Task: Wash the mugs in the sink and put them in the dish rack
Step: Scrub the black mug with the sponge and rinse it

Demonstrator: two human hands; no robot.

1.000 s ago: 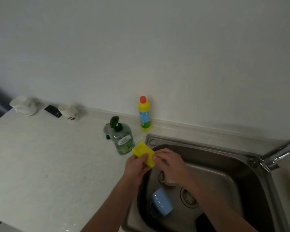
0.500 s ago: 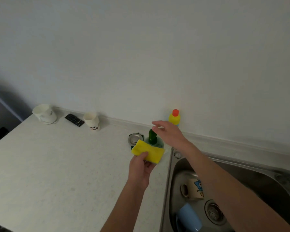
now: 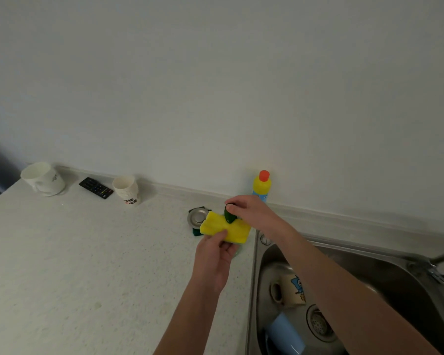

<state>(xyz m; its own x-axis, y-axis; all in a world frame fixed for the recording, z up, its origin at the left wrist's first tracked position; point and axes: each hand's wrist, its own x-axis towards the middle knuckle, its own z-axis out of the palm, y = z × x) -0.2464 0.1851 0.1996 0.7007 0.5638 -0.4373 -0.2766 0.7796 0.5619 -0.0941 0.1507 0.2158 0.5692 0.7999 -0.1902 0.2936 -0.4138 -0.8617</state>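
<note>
The left hand (image 3: 217, 254) pinches a yellow sponge (image 3: 224, 227) by its near edge, thumb on top and fingers curled beneath, holding it over the counter (image 3: 87, 265) close to the sink's left rim. The right hand (image 3: 251, 213) reaches across with its fingers bent down onto the dark green pump head (image 3: 229, 216) of a soap bottle; the bottle itself is hidden behind the sponge, and the spout sits right above the foam. It looks like a press to load the sponge with soap.

The mugs wait in the sink (image 3: 256, 278). A cream mug with a blue cartoon print (image 3: 291, 290) lies on its side near the left wall, its mouth turned toward that wall. A pale blue mug (image 3: 286, 335) lies toward the basin's near left corner, partly cut off by the frame.

Both look ceramic, so I would expect them to be stiff, fairly heavy, and liable to chip against the steel. Once soapy they will be slippery; a hand wrapped round the body or fingers through the handle seems safest. I cannot make out either handle clearly. The sponge is soft and light and gives under a pinch.

No dish rack shows.
</note>
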